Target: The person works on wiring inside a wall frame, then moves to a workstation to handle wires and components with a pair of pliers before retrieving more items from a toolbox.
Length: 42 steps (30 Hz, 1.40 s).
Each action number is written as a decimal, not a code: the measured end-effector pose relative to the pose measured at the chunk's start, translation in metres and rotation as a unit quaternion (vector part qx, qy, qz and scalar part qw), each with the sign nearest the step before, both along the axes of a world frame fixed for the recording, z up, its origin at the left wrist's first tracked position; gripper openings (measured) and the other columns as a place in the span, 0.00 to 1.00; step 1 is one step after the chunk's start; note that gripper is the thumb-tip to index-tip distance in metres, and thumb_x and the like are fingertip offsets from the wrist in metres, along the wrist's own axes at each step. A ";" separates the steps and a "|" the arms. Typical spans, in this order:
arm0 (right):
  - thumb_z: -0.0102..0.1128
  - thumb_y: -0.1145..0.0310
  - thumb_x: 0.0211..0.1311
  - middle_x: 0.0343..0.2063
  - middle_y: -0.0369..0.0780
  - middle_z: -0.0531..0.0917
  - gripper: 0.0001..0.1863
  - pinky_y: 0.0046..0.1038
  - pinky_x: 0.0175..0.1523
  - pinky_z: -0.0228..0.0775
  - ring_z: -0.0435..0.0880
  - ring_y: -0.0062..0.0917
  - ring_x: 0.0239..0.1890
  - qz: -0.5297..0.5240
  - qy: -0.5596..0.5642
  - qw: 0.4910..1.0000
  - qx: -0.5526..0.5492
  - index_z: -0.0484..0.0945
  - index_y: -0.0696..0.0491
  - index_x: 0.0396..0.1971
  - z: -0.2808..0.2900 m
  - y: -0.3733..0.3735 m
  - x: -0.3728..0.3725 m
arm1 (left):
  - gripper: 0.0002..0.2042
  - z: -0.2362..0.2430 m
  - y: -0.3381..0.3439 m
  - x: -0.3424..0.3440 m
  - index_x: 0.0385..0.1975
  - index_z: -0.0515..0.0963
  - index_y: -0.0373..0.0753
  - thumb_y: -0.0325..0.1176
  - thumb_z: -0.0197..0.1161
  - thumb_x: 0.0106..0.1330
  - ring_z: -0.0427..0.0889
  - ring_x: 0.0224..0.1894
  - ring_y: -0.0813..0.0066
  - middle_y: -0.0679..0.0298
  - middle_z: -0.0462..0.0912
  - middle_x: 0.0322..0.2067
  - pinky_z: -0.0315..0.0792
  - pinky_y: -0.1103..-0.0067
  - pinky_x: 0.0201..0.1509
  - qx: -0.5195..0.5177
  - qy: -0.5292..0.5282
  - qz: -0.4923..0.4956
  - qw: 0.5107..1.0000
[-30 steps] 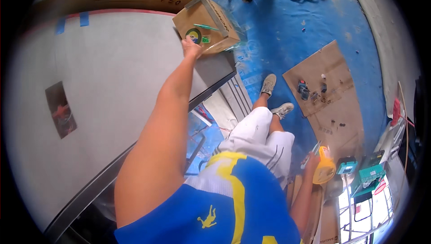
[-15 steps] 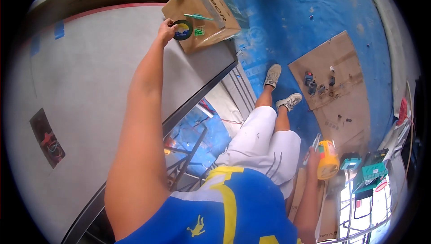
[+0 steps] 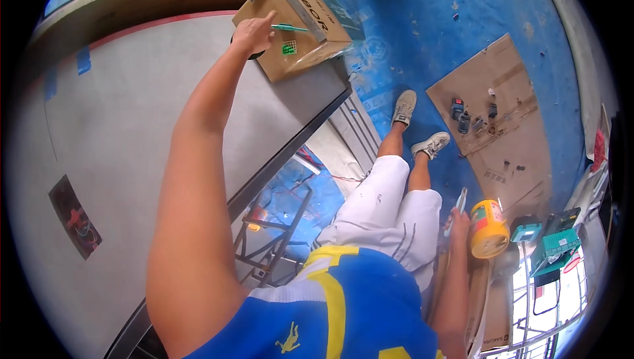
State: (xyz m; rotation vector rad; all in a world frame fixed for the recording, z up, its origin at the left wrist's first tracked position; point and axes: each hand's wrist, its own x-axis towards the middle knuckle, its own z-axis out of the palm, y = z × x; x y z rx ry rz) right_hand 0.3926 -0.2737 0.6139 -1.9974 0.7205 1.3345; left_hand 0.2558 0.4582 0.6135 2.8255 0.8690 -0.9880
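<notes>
My left hand (image 3: 251, 34) is over the near-left edge of a cardboard box (image 3: 307, 56), its index finger stretched out beside a green pen (image 3: 289, 27) lying on the box. Beneath that hand, part of a dark flat roll (image 3: 257, 56) shows; the hand hides the rest. Whether its covered fingers touch the roll, I cannot tell. Small green pieces (image 3: 288, 48) sit on the box in a pale grid. My right hand (image 3: 457, 225), low at my right side, is closed around a slim pale tool (image 3: 461, 200) that points upward. Its exact kind is unclear.
The box rests at the corner of a large grey panel (image 3: 139, 121) with a rectangular cutout (image 3: 76, 217). Cordless tools (image 3: 464, 121) lie on flat cardboard (image 3: 512, 91) over blue floor sheeting (image 3: 409, 22). Near my right hand are a yellow tub (image 3: 489, 230) and a teal crate (image 3: 555, 250).
My left hand has moved up over the dark roll, which it gripped by the edge before, and its index finger now extends. The right hand still holds the slim tool, now turned more into view.
</notes>
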 end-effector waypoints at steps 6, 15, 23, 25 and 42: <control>0.54 0.65 0.66 0.16 0.33 0.70 0.09 0.23 0.18 0.66 0.69 0.17 0.13 -0.001 0.003 1.000 -0.027 0.71 0.54 0.30 -0.008 -0.009 -0.008 | 0.24 -0.029 -0.010 0.003 0.57 0.66 0.47 0.34 0.60 0.60 0.81 0.43 0.55 0.55 0.75 0.46 0.74 0.63 0.44 -0.012 0.024 -0.120 0.992; 0.56 0.64 0.66 0.16 0.33 0.70 0.09 0.23 0.19 0.65 0.68 0.17 0.13 0.002 -0.022 1.000 0.018 0.72 0.55 0.30 -0.013 0.025 0.009 | 0.23 -0.011 -0.023 -0.022 0.52 0.67 0.41 0.51 0.49 0.65 0.81 0.47 0.47 0.44 0.82 0.41 0.73 0.61 0.51 0.022 -0.079 0.202 0.976; 0.70 0.54 0.55 0.22 0.37 0.80 0.23 0.25 0.32 0.67 0.75 0.19 0.25 0.144 -0.156 0.941 0.263 0.83 0.61 0.37 -0.052 0.270 0.033 | 0.36 -0.039 -0.083 -0.010 0.49 0.69 0.37 0.67 0.58 0.58 0.83 0.46 0.49 0.47 0.84 0.39 0.75 0.63 0.48 -0.017 -0.069 0.318 0.945; 0.71 0.48 0.52 0.16 0.34 0.76 0.25 0.25 0.28 0.65 0.72 0.19 0.21 0.172 -0.206 0.913 0.307 0.80 0.58 0.27 -0.075 0.354 0.028 | 0.32 -0.050 -0.103 -0.011 0.45 0.72 0.36 0.63 0.62 0.58 0.83 0.44 0.50 0.48 0.84 0.37 0.75 0.63 0.47 0.000 -0.132 0.351 0.927; 0.73 0.50 0.44 0.35 0.41 0.87 0.20 0.32 0.45 0.77 0.86 0.33 0.42 0.421 -0.202 0.851 0.239 0.87 0.49 0.32 -0.104 0.526 0.012 | 0.20 -0.023 -0.318 -0.045 0.31 0.71 0.41 0.54 0.51 0.63 0.59 0.24 0.73 0.70 0.63 0.14 0.56 0.77 0.25 -0.642 -0.359 0.673 0.077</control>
